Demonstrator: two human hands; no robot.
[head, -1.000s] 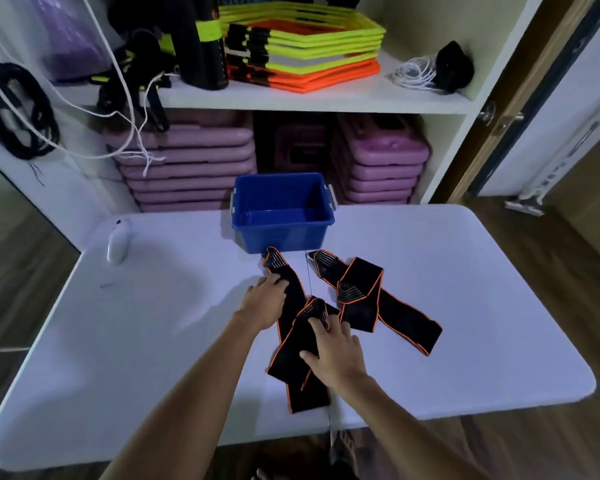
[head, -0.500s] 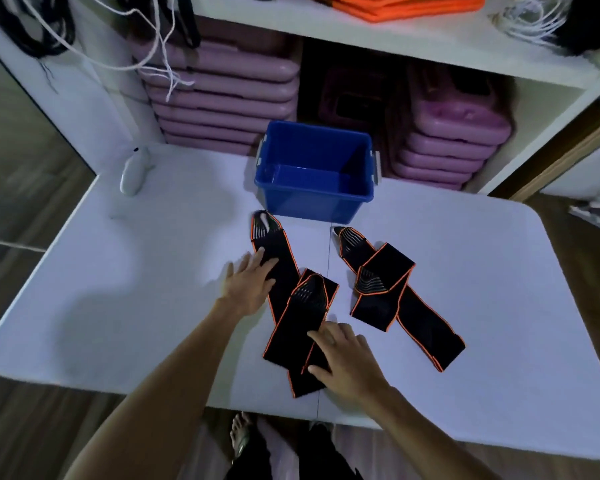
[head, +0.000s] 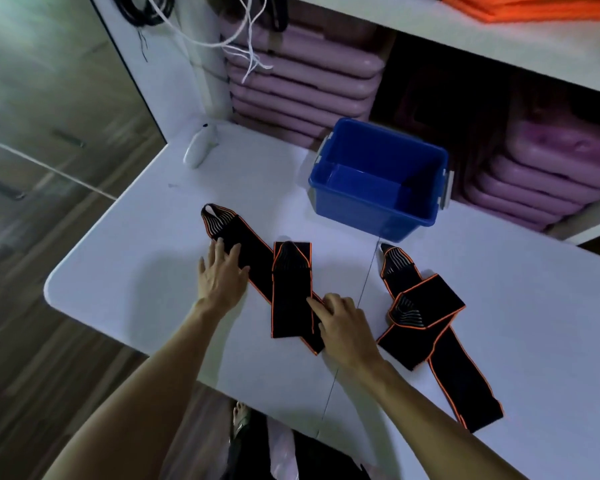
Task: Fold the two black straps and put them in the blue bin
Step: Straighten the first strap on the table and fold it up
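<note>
Head view: left hand (head: pixel 222 278) lies flat, fingers spread, on the left black strap (head: pixel 290 292), folded on the white table (head: pixel 153 258); right hand (head: pixel 345 327) presses its near end, fingers together. Second strap (head: pixel 426 327) lies right; blue bin (head: pixel 378 206) sits far, empty

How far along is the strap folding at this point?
Done: nothing binned; the blue bin looks empty. In hand: the left strap, one end folded over, with the left hand and right hand flat on it. Left: finish that fold, fold the loosely crossed right strap, bin both.
</note>
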